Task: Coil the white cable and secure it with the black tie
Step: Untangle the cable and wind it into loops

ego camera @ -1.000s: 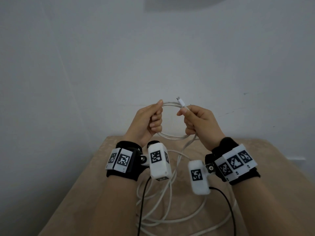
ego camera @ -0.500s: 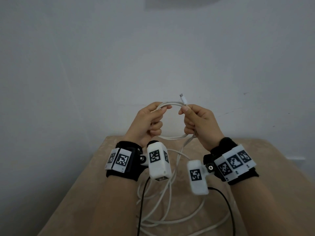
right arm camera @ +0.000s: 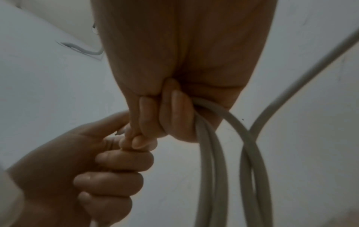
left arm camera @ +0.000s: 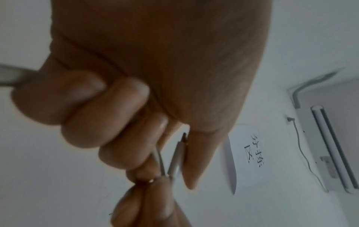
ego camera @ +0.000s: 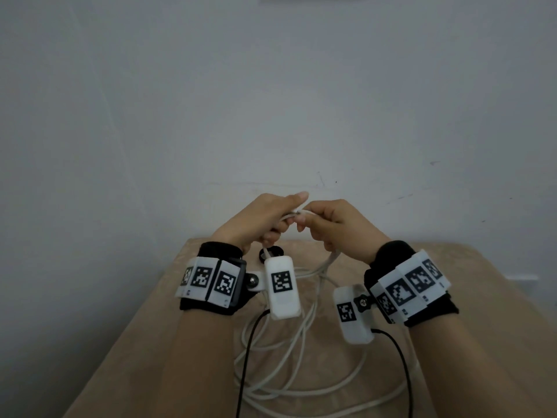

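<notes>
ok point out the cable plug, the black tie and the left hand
plug [left arm camera: 177, 155]: left wrist view, on its white sleeve beside the thumb
tie [ego camera: 272, 252]: head view, on its black top, on the table
left hand [ego camera: 259, 218]: head view, on the back of the hand

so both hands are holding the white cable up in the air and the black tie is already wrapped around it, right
Not quite. Both the left hand and the right hand do hold the cable up off the table, but no tie is wrapped around it. In the head view a small black thing, probably the tie, lies on the table under the left hand.
</notes>
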Demonstrator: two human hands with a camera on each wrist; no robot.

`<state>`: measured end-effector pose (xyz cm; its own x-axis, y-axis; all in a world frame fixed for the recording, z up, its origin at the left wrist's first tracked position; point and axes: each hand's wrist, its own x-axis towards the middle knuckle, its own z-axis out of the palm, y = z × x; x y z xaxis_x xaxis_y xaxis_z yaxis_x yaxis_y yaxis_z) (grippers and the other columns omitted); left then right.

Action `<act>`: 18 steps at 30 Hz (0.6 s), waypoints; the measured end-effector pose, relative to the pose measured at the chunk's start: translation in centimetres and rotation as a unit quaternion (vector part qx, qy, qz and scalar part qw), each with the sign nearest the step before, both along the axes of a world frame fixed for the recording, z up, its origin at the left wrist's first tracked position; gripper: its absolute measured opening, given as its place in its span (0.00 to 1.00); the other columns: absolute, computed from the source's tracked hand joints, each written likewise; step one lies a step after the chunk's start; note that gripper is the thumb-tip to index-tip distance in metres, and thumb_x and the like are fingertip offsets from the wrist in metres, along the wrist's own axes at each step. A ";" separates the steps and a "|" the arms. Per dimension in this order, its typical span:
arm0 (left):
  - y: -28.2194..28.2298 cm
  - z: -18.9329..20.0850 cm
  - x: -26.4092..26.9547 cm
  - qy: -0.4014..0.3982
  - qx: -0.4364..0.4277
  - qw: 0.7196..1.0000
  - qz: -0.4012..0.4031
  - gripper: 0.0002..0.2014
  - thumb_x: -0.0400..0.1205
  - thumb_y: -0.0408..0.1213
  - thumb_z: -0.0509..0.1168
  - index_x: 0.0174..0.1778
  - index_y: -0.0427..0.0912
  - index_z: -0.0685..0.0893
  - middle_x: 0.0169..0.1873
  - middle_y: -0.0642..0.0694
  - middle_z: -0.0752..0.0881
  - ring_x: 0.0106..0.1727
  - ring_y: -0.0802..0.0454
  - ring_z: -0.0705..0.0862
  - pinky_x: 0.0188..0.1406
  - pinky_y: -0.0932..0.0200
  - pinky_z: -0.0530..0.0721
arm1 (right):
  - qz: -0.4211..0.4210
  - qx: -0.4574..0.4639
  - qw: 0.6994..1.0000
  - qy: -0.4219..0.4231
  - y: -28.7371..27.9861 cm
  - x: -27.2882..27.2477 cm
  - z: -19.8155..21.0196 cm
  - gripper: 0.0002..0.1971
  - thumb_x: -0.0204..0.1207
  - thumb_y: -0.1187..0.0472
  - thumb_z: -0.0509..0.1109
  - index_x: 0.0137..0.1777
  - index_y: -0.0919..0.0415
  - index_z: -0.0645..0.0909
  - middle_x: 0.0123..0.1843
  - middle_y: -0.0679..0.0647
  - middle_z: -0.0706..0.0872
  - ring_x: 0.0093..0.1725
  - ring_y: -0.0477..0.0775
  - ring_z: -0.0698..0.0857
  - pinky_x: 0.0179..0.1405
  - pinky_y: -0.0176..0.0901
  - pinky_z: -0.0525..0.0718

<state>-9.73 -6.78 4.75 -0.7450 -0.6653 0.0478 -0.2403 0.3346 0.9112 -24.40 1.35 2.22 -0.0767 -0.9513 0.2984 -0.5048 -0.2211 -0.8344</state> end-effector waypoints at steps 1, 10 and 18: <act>0.0 -0.1 -0.2 0.004 -0.012 1.000 0.003 0.22 0.85 0.53 0.58 0.33 0.39 0.78 0.17 0.55 0.63 0.19 0.57 0.57 0.21 0.62 0.57 | -0.002 -0.001 1.000 -0.008 -0.1 0.1 -0.1 0.13 0.82 0.55 0.65 0.37 0.59 0.81 0.17 0.41 0.70 0.19 0.40 0.64 0.21 0.33 0.66; -0.7 -0.4 -0.1 0.115 0.012 0.992 0.046 0.22 0.88 0.47 0.55 0.27 0.46 0.67 0.19 0.56 0.61 0.18 0.59 0.55 0.16 0.66 0.54 | 0.007 -0.031 0.991 -0.127 0.0 -1.0 -0.2 0.12 0.82 0.58 0.64 0.46 0.64 0.86 0.25 0.47 0.78 0.25 0.48 0.77 0.35 0.42 0.82; -1.0 -0.5 0.6 0.102 0.059 0.993 0.003 0.18 0.87 0.45 0.58 0.33 0.40 0.79 0.20 0.51 0.70 0.18 0.56 0.67 0.21 0.63 0.65 | -0.021 -0.052 0.997 -0.052 0.1 -1.6 0.0 0.13 0.82 0.62 0.65 0.39 0.60 0.86 0.23 0.44 0.76 0.25 0.47 0.76 0.30 0.33 0.78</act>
<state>-9.17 -7.83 4.20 -0.7238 -0.6796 0.1195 -0.0479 0.2222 0.9738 -25.98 1.42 2.19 -0.1509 -0.9113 0.3831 -0.4264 -0.2896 -0.8569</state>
